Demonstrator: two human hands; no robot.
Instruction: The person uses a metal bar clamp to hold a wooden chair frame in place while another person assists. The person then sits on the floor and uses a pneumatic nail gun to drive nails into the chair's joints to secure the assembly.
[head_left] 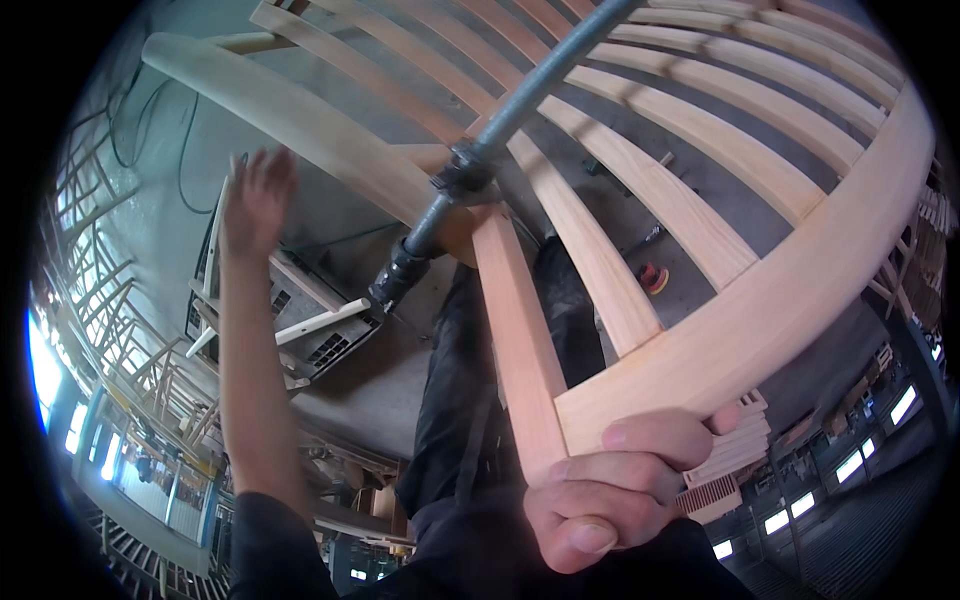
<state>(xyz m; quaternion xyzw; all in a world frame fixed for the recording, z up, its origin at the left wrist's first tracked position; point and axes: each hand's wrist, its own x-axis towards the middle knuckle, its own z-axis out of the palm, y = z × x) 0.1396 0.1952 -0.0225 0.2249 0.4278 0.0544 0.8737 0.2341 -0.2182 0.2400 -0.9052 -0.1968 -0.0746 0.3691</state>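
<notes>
Pale slatted wooden frame [760, 310] might have tipped, with only the right hand [620, 485] curled round its corner, left hand [258, 205] uncurled, empty.

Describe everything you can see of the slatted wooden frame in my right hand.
The slatted wooden frame looks like pale, bare wood, pinkish in places. A broad, curved rail sweeps along its right side, with narrow slats meeting it and gaps between them. A straight, pinkish piece meets the rail at the near corner, where your right hand grips. A grey pipe clamp passes diagonally in front; the far part runs out of the picture.
</notes>
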